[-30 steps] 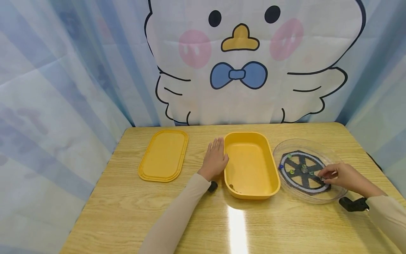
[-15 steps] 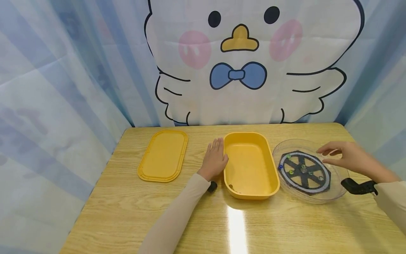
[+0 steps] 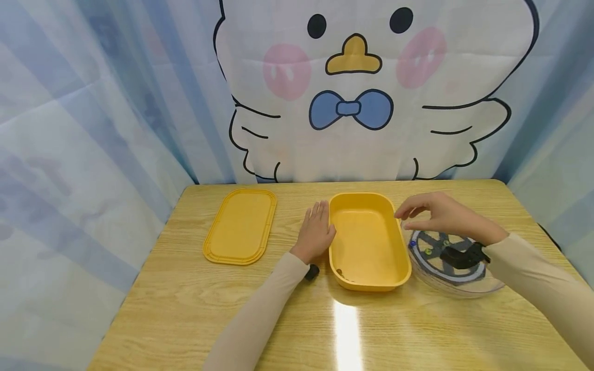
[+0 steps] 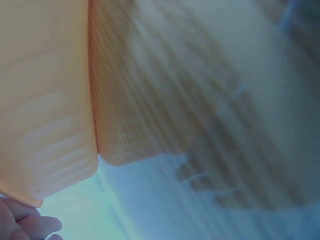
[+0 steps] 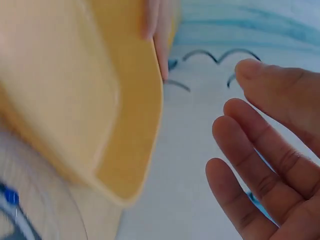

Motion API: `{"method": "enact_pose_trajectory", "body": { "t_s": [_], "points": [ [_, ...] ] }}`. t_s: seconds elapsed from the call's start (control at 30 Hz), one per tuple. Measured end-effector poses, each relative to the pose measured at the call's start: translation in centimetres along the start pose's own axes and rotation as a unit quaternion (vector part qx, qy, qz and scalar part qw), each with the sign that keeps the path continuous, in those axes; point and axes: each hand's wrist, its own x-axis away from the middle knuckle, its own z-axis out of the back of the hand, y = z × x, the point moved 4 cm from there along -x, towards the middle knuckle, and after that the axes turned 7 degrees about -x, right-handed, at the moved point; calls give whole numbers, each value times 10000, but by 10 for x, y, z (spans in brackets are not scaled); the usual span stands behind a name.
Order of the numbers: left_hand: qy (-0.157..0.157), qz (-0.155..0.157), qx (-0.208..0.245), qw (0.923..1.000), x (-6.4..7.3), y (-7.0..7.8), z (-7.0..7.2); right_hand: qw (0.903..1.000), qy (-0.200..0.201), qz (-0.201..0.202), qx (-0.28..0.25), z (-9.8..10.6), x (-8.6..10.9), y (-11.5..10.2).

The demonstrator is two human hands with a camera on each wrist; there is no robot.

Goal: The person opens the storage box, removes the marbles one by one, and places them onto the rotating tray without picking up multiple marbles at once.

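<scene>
The yellow bin (image 3: 368, 242) sits on the surface (image 3: 162, 309) between both hands: the left hand (image 3: 314, 233), fingers straight, rests against its left side; the right hand (image 3: 441, 214), loosely bent and holding nothing, hovers near its right rim, above the clear dish (image 3: 457, 292).

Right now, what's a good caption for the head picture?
Left hand against the tub, right hand raised near the dish.

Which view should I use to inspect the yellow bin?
The head view: it shows the yellow bin almost whole, rim and inside floor included, with the left hand at its side. The left wrist view catches only a cropped stretch of wall; the right wrist view, a tilted, cut-off look at rim and interior.
</scene>
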Motion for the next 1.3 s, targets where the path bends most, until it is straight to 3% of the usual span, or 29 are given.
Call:
{"method": "enact_pose_trajectory", "body": {
  "t_s": [0.17, 0.37, 0.8, 1.0, 1.17, 1.3],
  "points": [
    [-13, 9, -20, 10000, 0, -1, 0, 9944, -753, 259, -700, -32, -26, -9],
    [-15, 12, -46, 10000, 1, 1, 1, 9807, -1426, 752, -1109, -71, -46, -14],
    [47, 45, -159, 9999, 0, 1, 1, 9605, -2175, 1163, -1287, -122, -64, -19],
    [58, 39, -193, 9998, 2, 1, 2, 9552, -2305, 1411, -1207, -134, -68, -20],
    [61, 36, -182, 9998, 4, 1, 0, 9538, -2490, 1235, -1144, -142, -71, -17],
    [77, 6, -183, 9998, 2, 1, 1, 9509, -2579, 1330, -1077, -145, -73, -17]
  ]
}}
